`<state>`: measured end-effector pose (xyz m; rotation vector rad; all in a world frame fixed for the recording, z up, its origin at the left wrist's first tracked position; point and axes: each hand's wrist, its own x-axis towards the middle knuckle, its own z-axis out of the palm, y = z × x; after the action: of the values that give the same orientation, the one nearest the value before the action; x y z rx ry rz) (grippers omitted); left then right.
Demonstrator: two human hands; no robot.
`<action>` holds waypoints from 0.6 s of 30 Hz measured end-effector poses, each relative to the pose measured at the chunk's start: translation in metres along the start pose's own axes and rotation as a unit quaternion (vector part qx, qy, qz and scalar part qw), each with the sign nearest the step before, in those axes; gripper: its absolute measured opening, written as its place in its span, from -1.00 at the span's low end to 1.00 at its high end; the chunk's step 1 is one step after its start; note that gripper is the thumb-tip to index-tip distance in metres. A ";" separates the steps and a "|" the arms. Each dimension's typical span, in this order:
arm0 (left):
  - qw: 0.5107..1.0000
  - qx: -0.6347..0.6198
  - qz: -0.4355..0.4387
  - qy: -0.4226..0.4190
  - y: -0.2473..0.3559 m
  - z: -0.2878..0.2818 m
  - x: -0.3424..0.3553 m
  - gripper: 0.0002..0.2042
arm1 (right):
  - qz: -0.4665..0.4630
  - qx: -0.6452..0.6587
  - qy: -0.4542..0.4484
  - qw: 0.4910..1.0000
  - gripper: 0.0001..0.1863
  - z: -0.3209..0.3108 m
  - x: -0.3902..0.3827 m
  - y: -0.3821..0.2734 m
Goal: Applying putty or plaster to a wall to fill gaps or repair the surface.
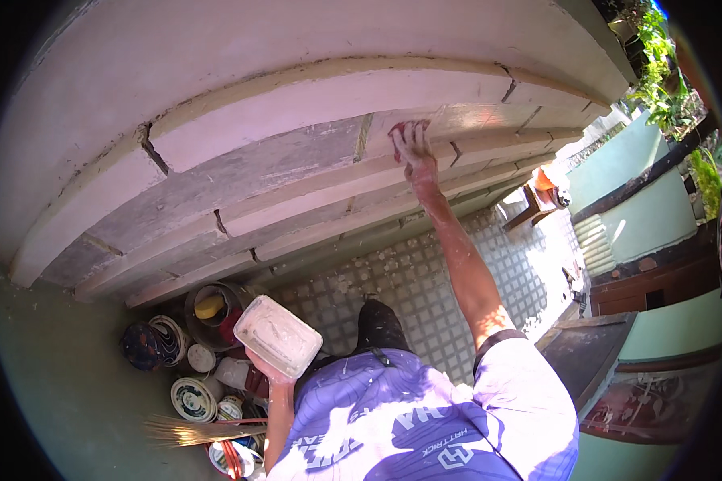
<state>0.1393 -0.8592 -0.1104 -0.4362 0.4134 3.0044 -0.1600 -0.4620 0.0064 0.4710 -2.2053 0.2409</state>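
My left hand (pixel 269 367) grips a white rectangular plastic tub (pixel 294 370) from below, in front of my body. Whitish paste coats the inside of the tub. With my right arm stretched out, my right hand (pixel 415 154) presses against the wall panel between two raised ledges. Its fingers are closed over a small red pad-like piece (pixel 396 139), mostly covered by the hand, so its exact kind is unclear. White smears cover that hand and forearm. The ledged wall (pixel 321 92) is pale, with grey unpainted strips and dark cracks at its joints.
At the lower left, paint buckets (pixel 193 398), a dark basin (pixel 204 298) with a yellow item and a straw broom (pixel 186 431) crowd the corner. Patterned floor tiles (pixel 449 309) lie beneath me. A wooden stool (pixel 529 210) stands farther along the wall.
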 end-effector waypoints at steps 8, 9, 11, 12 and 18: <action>0.996 -0.051 0.068 0.019 -0.050 0.001 0.000 -0.28 | -0.049 -0.005 0.048 0.998 -0.19 -0.044 -0.008 0.046; 0.996 -0.054 0.070 0.019 -0.061 0.006 0.002 -0.28 | -0.053 -0.004 0.048 0.997 -0.19 -0.037 -0.006 0.056; 0.996 -0.056 0.068 0.033 -0.081 0.014 0.008 -0.28 | -0.007 -0.011 -0.006 1.000 -0.20 -0.010 -0.011 0.067; 0.995 -0.053 0.071 0.034 -0.089 0.017 0.009 -0.28 | -0.024 -0.006 -0.017 1.000 -0.20 -0.001 -0.018 0.061; 0.988 -0.072 0.101 0.094 -0.124 0.028 0.015 -0.27 | -0.102 0.099 -0.118 0.983 -0.21 -0.033 -0.042 0.053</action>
<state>0.1321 -0.7323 -0.1202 -0.7377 0.2675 3.2146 -0.1348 -0.3924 -0.0068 0.8702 -2.3517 0.3093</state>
